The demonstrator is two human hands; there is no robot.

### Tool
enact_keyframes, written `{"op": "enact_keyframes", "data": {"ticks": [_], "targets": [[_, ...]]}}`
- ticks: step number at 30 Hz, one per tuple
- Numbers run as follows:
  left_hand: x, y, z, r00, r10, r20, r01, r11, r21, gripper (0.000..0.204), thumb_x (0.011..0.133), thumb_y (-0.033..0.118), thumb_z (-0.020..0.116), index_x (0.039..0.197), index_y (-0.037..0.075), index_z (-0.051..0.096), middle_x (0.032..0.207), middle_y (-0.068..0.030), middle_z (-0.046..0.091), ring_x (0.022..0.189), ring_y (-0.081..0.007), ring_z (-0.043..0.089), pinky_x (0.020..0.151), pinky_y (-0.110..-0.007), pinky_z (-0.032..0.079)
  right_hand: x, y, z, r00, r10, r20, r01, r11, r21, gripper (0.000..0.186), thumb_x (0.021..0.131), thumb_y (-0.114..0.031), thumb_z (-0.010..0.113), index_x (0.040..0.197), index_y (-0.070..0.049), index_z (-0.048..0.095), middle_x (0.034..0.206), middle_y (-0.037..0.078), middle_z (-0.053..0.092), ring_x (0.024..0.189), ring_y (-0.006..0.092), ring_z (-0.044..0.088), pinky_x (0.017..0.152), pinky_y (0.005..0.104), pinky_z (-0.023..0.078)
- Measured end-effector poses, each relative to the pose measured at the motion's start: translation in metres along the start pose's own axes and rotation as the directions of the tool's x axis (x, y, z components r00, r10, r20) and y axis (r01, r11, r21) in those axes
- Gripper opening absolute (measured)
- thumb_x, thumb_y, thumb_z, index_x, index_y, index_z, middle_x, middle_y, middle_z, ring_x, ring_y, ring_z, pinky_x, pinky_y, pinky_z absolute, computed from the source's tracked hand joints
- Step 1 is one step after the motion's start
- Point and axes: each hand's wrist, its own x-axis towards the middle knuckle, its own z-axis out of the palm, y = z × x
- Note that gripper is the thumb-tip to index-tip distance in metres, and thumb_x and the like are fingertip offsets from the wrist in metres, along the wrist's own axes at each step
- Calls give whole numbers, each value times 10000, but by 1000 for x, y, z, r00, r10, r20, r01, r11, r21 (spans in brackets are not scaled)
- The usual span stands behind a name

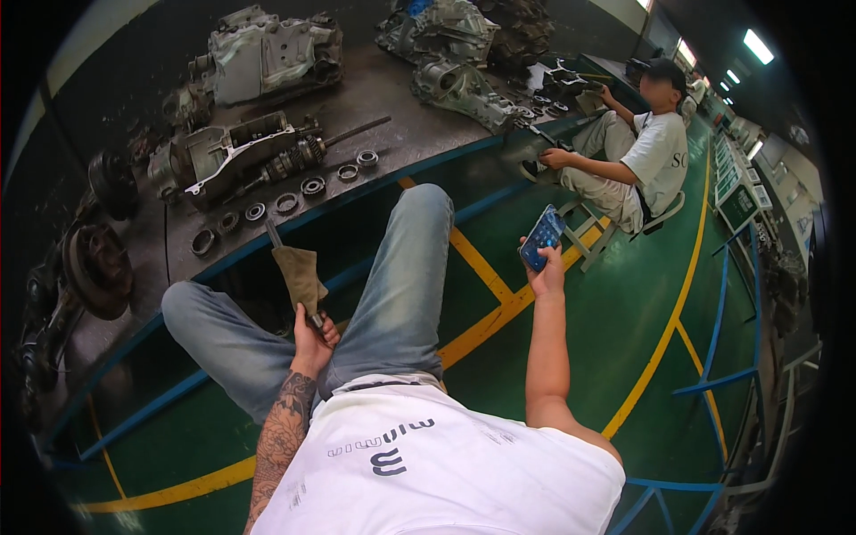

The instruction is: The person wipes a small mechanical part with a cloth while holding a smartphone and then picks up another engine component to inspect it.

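Note:
My left hand (314,342) is closed around the lower end of a metal shaft (273,234) between my knees. A tan rag (299,275) covers the middle of that shaft, and its upper end reaches the workbench edge. Out to the right, my right hand (547,275) grips a smartphone (543,239) with its lit screen showing. Along the bench's near edge lie several bearings and rings, among them a bearing (255,211) and a ring (204,242). Behind them rests an opened gearbox housing (209,165) beside a gear shaft (294,160).
Larger gearbox casings (276,58) stand farther back on the metal workbench (383,134). Brake drums (96,269) sit at the far left. A seated person (655,147) works to the right on a stool. A blue frame (713,357) stands on the green floor.

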Motion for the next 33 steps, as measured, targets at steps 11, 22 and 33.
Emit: {"op": "enact_keyframes", "data": {"ticks": [11, 22, 33], "targets": [[1, 0, 1, 1000, -1, -2, 1, 1000, 5, 593, 979, 707, 390, 900, 131, 508, 655, -15, 391, 563, -160, 367, 531, -301, 305, 2, 8, -10, 998, 58, -20, -57, 998, 35, 475, 831, -93, 518, 1303, -62, 471, 1089, 178, 640, 986, 368, 708, 855, 470, 615], [5, 1, 1, 1000, -7, 25, 8, 1000, -18, 590, 982, 696, 398, 891, 131, 541, 661, -24, 440, 567, -161, 400, 541, -298, 315, 10, -13, 18, 981, 67, 180, -107, 969, 221, 608, 897, -276, 435, 1424, 28, 429, 1304, 249, 603, 1178, 426, 621, 977, 545, 543], [1, 0, 0, 1000, -16, 20, 16, 1000, -18, 586, 975, 700, 411, 885, 137, 544, 657, -21, 434, 572, -161, 377, 554, -297, 305, -9, -59, 7, 976, -58, 209, 21, 985, 173, 625, 876, -266, 492, 1456, -44, 432, 1371, 201, 578, 1265, 406, 583, 957, 585, 565]]}}
